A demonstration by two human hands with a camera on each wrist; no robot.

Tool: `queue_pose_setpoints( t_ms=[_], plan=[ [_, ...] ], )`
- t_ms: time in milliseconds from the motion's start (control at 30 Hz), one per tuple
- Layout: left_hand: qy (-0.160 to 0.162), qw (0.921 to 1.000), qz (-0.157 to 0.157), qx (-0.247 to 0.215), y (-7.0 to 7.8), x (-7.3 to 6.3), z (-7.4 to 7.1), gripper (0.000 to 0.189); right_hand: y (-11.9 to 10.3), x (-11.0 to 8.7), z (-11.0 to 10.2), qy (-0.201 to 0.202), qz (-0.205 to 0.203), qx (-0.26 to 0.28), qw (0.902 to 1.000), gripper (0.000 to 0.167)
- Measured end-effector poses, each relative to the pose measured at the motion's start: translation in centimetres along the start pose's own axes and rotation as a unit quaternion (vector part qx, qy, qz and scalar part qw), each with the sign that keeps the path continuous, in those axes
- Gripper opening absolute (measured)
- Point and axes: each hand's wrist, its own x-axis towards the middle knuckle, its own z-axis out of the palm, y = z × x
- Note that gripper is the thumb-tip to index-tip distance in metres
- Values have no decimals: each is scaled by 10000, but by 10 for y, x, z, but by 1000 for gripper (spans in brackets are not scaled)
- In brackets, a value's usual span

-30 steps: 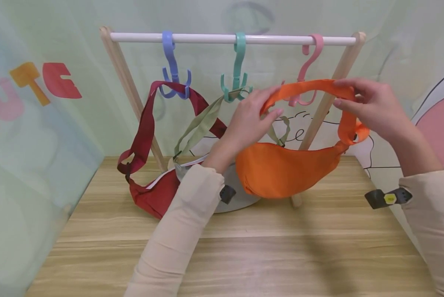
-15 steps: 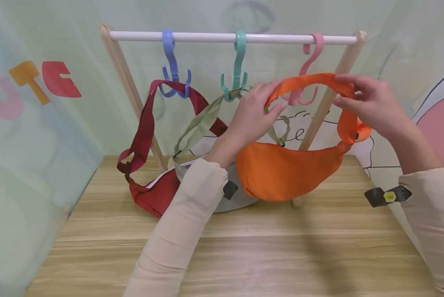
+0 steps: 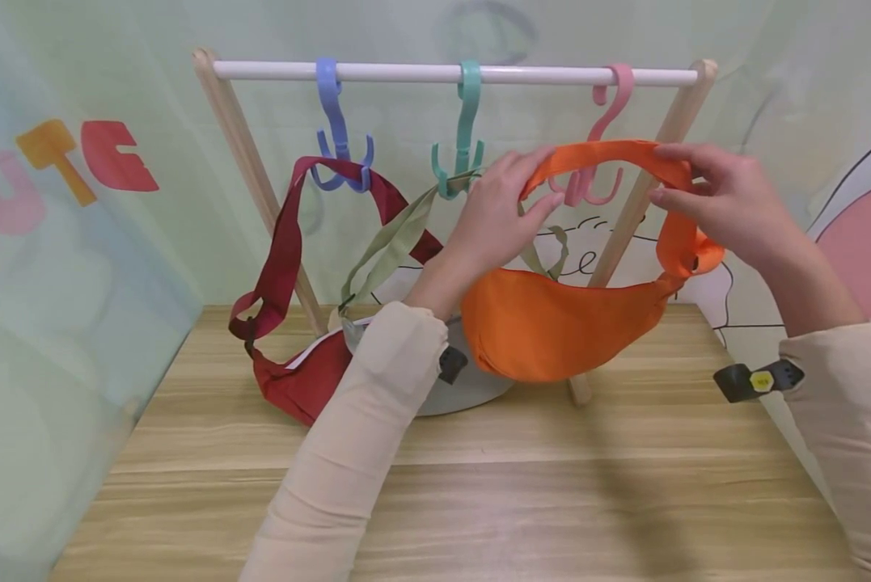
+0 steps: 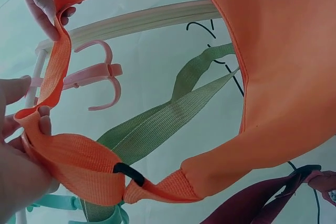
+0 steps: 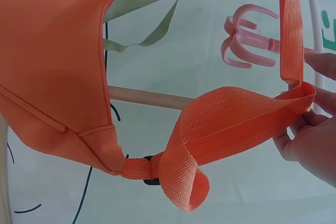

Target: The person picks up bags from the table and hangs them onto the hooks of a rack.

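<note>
An orange waist bag (image 3: 566, 327) hangs in the air from its strap (image 3: 602, 151), with the body sagging below my hands. My left hand (image 3: 504, 206) pinches the strap's left part between thumb and fingers. The right part is pinched by my right hand (image 3: 733, 198); in the right wrist view the webbing folds at those fingers (image 5: 315, 119). Just behind the raised strap is a pink hook (image 3: 598, 133), and its prongs (image 5: 247, 38) show through the strap loop. A loose twist of webbing (image 5: 189, 182) dangles near the black buckle (image 5: 152, 174).
A white rod (image 3: 406, 73) on wooden legs carries the hooks. A dark red bag (image 3: 300, 384) hangs by its strap from the blue hook (image 3: 336, 121). On the green hook (image 3: 467, 113) hangs a grey bag (image 3: 471, 392) with an olive strap, partly behind my left arm.
Both hands keep their hold on the orange strap. Its top has risen slightly in front of the pink hook, and the bag body is a little higher than half a second ago.
</note>
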Motion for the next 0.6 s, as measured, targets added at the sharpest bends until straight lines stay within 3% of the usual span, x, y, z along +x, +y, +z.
queue_pose_setpoints(
  t_ms=[600],
  plan=[
    [-185,9985,-189,486,-1,2,3,56,0,5,4,-151,86,-425,9989,55]
  ],
)
